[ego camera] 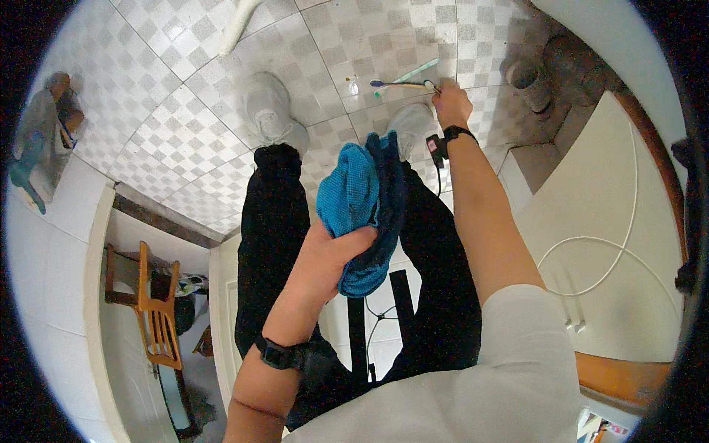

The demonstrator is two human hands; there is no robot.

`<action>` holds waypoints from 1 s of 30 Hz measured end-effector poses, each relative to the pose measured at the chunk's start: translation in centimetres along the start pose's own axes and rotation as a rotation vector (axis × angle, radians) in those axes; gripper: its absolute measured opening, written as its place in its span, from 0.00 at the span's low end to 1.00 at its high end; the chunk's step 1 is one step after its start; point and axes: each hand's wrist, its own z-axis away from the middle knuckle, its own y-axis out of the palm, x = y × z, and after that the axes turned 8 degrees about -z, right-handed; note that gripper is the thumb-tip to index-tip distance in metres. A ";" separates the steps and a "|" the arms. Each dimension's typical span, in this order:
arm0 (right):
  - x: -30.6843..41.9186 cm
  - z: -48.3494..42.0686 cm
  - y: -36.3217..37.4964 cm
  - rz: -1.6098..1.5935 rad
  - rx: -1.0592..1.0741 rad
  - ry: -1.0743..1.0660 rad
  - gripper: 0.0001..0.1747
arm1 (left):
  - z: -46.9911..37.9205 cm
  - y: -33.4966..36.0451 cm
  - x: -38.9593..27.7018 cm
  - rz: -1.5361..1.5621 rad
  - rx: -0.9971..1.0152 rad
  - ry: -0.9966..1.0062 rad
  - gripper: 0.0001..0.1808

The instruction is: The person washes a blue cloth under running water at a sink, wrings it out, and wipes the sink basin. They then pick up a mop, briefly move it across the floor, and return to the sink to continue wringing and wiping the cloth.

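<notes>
My left hand [338, 255] grips a bunched bright blue cloth [349, 183] together with a dark navy cloth [390, 194], held up between my knees. The thumb presses across both, and their upper ends stick out past the fingers. Low down by the floor tiles, my right hand [453, 105] has its fingers closed around a toothbrush [429, 85], whose pale head shows at the fingertips. Most of its handle is hidden by the hand. Just left of it lie a beige-handled toothbrush [401, 85] with a purple head and a mint-green toothbrush [412, 73].
My grey shoes [266, 105] stand on checkered floor tiles [171, 127]. A pale curved object [238, 25] lies ahead. At left are a teal-handled item [27, 171] and a doorway with a wooden chair [158, 310]. A cream panel with a white cord [587, 238] borders the right.
</notes>
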 end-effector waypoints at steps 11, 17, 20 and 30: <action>6.4 -1.6 -0.6 0.177 -0.041 -0.582 0.13 | 0.7 0.2 -0.7 -0.038 0.037 0.071 0.27; 14.0 -2.0 -8.4 -0.136 0.014 -0.604 0.12 | 0.6 0.1 -0.3 0.059 0.048 0.083 0.29; 21.6 -1.0 -12.5 -0.444 -0.120 -0.746 0.17 | 0.4 0.1 -0.1 0.136 -0.027 0.166 0.28; 34.6 0.5 -14.4 -0.323 0.074 -0.596 0.22 | 0.6 -1.4 -0.2 0.286 -0.178 0.326 0.28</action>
